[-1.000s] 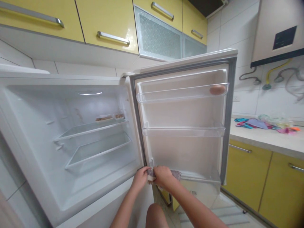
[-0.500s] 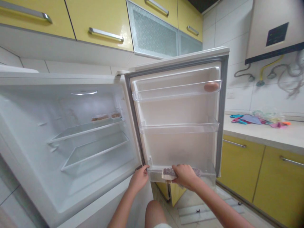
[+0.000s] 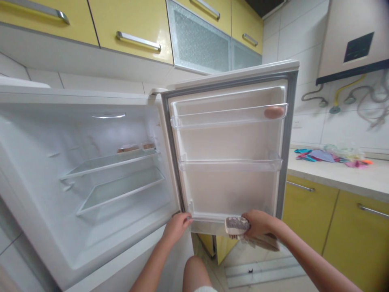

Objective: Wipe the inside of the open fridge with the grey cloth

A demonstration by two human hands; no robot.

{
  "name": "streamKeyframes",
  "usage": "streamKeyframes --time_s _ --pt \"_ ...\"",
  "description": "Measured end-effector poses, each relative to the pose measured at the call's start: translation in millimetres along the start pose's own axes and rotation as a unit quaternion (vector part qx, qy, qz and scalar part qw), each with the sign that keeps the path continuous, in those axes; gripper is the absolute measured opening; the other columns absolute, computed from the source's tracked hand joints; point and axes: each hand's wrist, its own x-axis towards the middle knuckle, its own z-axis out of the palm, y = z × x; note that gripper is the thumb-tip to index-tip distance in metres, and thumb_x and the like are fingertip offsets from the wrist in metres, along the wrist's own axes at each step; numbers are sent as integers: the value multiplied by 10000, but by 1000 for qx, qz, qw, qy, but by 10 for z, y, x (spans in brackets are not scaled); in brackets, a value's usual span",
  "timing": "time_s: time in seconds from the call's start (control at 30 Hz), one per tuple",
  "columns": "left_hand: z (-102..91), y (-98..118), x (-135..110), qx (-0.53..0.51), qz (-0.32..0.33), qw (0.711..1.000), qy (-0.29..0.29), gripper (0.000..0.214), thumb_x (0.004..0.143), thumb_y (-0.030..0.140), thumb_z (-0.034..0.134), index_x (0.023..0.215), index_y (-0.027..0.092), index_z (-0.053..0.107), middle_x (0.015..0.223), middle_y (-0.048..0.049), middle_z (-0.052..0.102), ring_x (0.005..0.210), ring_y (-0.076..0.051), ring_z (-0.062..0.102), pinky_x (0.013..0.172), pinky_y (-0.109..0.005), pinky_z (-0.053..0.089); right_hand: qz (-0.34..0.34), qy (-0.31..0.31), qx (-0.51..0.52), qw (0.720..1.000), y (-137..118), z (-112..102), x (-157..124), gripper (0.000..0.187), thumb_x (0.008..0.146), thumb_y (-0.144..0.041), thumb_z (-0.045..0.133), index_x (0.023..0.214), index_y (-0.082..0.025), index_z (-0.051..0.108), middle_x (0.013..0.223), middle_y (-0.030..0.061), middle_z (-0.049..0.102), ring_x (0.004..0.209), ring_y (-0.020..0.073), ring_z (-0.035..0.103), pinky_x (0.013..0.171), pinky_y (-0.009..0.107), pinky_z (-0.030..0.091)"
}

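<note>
The fridge door stands wide open in front of me. My left hand grips the left end of the door's bottom shelf, fingers curled over its rim. My right hand is closed on a grey speckled cloth pressed against the right part of that bottom shelf. A single egg lies at the right end of the top door shelf.
The fridge interior has two glass shelves, with small food trays at the back of the upper one. A counter with colourful bags lies right, above yellow cabinets. My knee shows below.
My right hand has slid the cloth rightward along the bottom door shelf, from its left end to its right part. My left hand stays at the left end.
</note>
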Motion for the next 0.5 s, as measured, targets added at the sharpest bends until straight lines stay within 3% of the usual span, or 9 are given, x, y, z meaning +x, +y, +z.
streamKeyframes --time_s 0.23,0.5 --pt "-2 46 -4 21 17 1000 -12 287 912 356 503 982 220 746 983 -84 756 936 -234 659 823 -303 425 -20 18 -60 998 -542 94 300 388 664 -384 781 1012 -211 790 1048 147 793 954 324 754 783 349 547" --pt "-50 38 10 8 4 999 -32 252 873 237 528 969 209 759 987 -88 775 951 -236 677 845 -301 431 -40 -5 -58 998 -1410 133 812 480 645 -381 829 1078 -180 783 1116 170 775 1033 342 737 856 365 574"
